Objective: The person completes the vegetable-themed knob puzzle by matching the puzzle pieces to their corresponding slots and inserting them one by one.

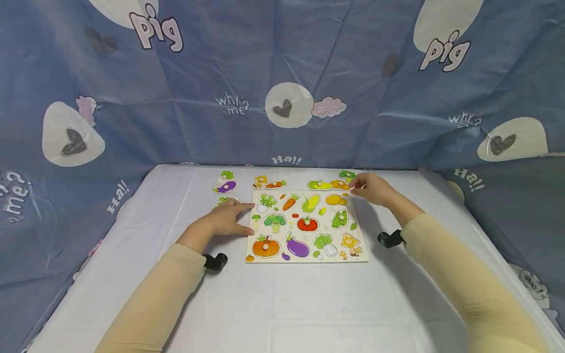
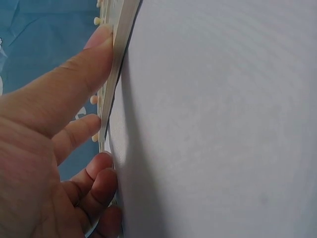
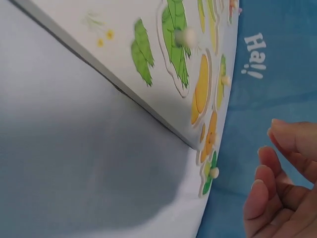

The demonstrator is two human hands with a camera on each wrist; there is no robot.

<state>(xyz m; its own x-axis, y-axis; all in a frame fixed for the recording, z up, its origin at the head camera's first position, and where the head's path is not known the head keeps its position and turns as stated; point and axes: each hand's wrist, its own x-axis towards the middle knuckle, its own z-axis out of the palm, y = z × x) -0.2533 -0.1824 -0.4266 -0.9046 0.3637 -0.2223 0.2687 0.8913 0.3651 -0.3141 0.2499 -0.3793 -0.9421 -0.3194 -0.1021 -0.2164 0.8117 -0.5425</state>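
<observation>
A white wooden puzzle board [image 1: 326,225] with vegetable pictures lies on the table. My left hand [image 1: 225,218] steadies its left edge; in the left wrist view the thumb [image 2: 74,77] presses against the rim. Knobbed pumpkin [image 1: 266,247], tomato [image 1: 307,224] and leafy green [image 1: 340,219] pieces sit in the board. Beyond the far right corner, my right hand [image 1: 372,189] hovers near the potato piece [image 1: 339,185] and the broccoli piece [image 1: 346,175]. The right wrist view shows that hand's fingers [image 3: 257,201] loosely curled, thumb apart, with nothing between them.
Behind the board lie loose corn [image 1: 320,185], carrot [image 1: 276,185] and mushroom [image 1: 261,180] pieces. An eggplant piece [image 1: 225,187] is at the back left, and another green piece [image 1: 224,200] is partly hidden by the left hand. A blue printed cloth [image 1: 198,142] hangs behind the table.
</observation>
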